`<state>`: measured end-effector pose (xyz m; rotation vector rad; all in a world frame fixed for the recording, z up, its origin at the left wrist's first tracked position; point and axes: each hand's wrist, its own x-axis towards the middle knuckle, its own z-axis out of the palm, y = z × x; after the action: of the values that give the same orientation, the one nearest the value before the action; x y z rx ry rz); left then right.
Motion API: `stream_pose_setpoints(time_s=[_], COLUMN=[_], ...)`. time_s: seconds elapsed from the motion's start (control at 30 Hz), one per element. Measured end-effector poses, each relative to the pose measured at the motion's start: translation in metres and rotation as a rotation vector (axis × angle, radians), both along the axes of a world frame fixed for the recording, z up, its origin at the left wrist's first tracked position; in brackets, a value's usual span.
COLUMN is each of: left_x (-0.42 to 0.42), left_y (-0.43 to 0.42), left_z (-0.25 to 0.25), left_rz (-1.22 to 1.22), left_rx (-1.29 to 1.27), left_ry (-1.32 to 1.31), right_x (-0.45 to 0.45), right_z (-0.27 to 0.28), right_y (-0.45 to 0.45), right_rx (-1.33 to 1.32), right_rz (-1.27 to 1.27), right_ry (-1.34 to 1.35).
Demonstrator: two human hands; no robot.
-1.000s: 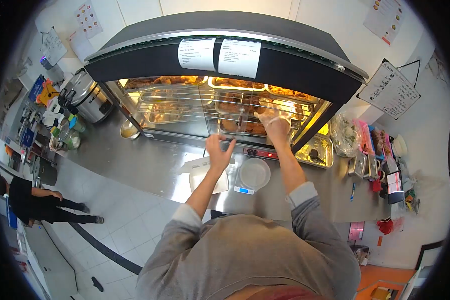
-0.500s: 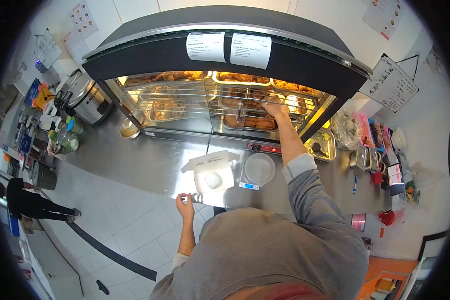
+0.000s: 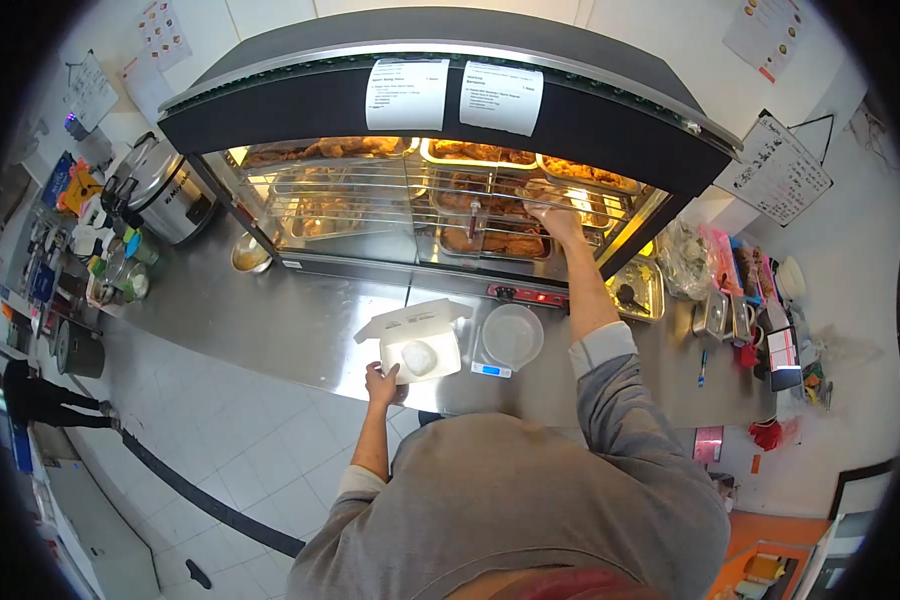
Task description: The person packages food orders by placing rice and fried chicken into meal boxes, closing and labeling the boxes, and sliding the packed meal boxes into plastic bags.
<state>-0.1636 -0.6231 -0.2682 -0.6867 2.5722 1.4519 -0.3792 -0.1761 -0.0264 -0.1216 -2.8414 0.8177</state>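
Observation:
An open white cardboard takeaway box (image 3: 438,366) holds a rounded white mound, maybe rice (image 3: 417,357). At its near left corner my left hand (image 3: 381,384) pinches the edge between thumb and fingers. My right hand (image 3: 553,208) is inside the heated display cabinet (image 3: 370,262), close to metal trays of browned food (image 3: 495,243). Its fingers look closed, but shelf bars and glare hide what is in them. Right of the box, a round clear plastic container (image 3: 513,336) sits on a small digital scale (image 3: 491,370) with a lit blue display.
A metal tray with a dark utensil (image 3: 627,294) stands right of the cabinet, beside plastic bags (image 3: 686,257) and small metal containers (image 3: 711,315). To the left are a metal bowl (image 3: 251,254) and a large cooker (image 3: 165,190). A person (image 3: 45,392) stands at far left.
My left hand has moved up to the takeaway box and now grips its near left corner. My right hand stays inside the cabinet, barely shifted. The whole view has shifted slightly.

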Motion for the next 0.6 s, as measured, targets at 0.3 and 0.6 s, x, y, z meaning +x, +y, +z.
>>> stream_pose_setpoints(time_s=[0.3, 0.6], left_x=[-0.004, 0.001], left_y=[0.006, 0.012], left_z=[-0.011, 0.03], left_rz=[-0.01, -0.107], left_rx=[0.038, -0.081], left_ry=[0.035, 0.114], right_x=[-0.021, 0.063], right_z=[-0.015, 0.024], right_y=[0.005, -0.001], right_rx=[0.101, -0.37], right_rz=[-0.126, -0.42], right_ry=[0.253, 0.306])
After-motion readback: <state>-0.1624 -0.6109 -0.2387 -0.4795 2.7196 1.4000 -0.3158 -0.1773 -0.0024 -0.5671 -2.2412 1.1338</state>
